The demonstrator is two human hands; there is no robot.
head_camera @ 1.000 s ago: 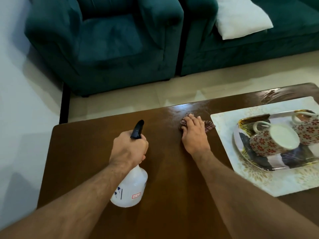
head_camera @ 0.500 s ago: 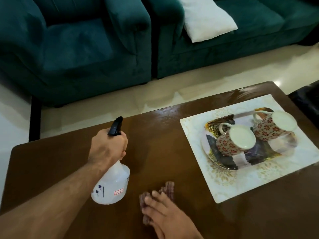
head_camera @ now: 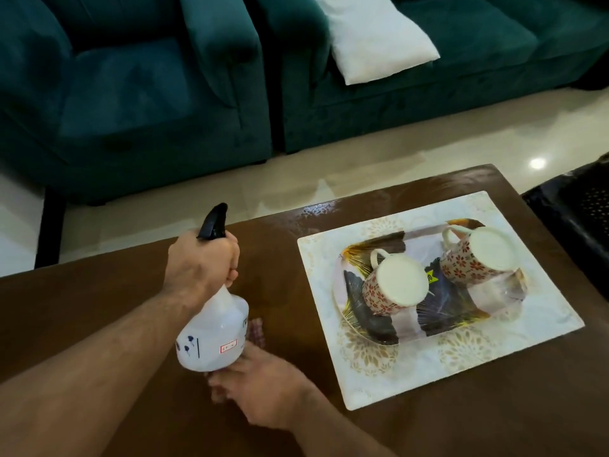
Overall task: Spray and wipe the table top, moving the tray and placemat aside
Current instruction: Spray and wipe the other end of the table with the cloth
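Observation:
My left hand grips the neck of a white spray bottle with a black trigger head, held above the brown table top. My right hand lies flat, pressing a dark checked cloth onto the table just behind and under the bottle; most of the cloth is hidden. To the right lies a white patterned placemat with a glossy tray on it. Two floral mugs stand upside down on the tray.
A wet patch shines near the table's far edge. Beyond the table stand a teal armchair and a teal sofa with a white pillow. A black object sits off the table's right end.
My right hand has dragged the cloth from the far middle of the table toward me, then slightly left under the bottle. The view has shifted right; the bottle stays held.

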